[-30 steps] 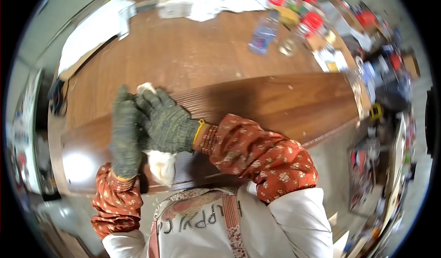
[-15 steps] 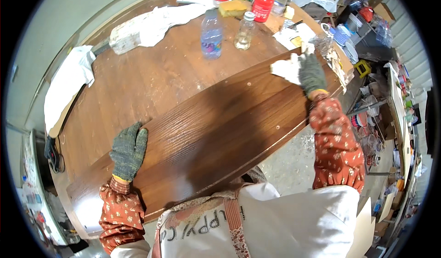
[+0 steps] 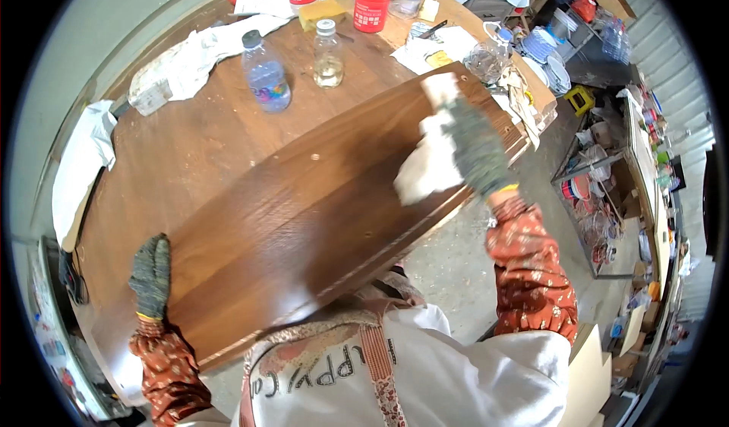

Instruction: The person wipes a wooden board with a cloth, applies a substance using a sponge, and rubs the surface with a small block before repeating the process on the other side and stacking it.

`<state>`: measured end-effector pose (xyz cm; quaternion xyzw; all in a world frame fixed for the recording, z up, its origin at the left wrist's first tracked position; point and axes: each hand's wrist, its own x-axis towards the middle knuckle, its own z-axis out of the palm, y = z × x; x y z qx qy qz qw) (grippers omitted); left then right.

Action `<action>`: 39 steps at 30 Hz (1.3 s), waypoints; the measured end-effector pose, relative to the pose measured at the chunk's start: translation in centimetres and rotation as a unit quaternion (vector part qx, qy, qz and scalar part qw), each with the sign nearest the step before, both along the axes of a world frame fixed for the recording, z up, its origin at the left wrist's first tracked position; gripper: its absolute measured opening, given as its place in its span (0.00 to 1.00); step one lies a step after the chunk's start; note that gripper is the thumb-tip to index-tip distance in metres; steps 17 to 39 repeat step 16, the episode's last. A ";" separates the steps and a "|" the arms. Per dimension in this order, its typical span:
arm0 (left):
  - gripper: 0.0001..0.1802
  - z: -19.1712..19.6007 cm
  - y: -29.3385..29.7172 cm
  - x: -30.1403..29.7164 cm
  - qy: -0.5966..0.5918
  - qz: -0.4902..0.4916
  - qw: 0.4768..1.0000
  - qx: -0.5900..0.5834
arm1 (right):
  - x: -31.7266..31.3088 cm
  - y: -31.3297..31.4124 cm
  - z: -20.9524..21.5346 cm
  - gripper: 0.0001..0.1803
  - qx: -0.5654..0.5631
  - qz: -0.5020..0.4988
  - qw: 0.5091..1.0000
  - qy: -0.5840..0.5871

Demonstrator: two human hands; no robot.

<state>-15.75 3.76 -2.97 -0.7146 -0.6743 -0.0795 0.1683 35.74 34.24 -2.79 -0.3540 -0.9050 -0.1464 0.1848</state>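
A long brown wooden panel [image 3: 304, 207] with a glossy grain lies slantwise across the table in front of me, its near edge close to my body. My right hand [image 3: 478, 150], in a dark knitted glove, grips a white cloth [image 3: 427, 167] on the panel's right part. The hand and cloth are smeared by motion. Toward the panel's left end, my left hand [image 3: 151, 276], gloved the same way, rests flat with its fingers stretched out and holds nothing. Small round pale spots dot the panel's surface.
On the round brown table [image 3: 190, 153] stand a plastic bottle [image 3: 266, 77], a small glass bottle [image 3: 327, 58] and a red jar [image 3: 371, 9], near a yellow sponge [image 3: 322, 14]. Tools wrapped in white cloth [image 3: 83, 150] lie leftward. Cluttered shelves [image 3: 600, 176] stand at right.
My right hand has swept the white cloth from the panel's far right end back toward its near edge. My left hand has shifted left and nearer. The whole view has turned slightly.
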 end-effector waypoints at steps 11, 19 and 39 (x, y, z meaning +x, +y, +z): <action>0.22 1.2 14.0 17.2 -0.074 0.086 0.992 -0.049 | 10.5 12.4 -1.4 0.20 -0.083 -0.187 0.944 0.258; 0.29 1.3 23.6 27.2 -0.042 0.025 0.994 -0.094 | 15.8 10.8 -2.0 0.18 -0.151 -0.187 0.904 0.353; 0.29 1.3 23.6 27.2 -0.042 0.025 0.994 -0.094 | 15.8 10.8 -2.0 0.18 -0.151 -0.187 0.904 0.353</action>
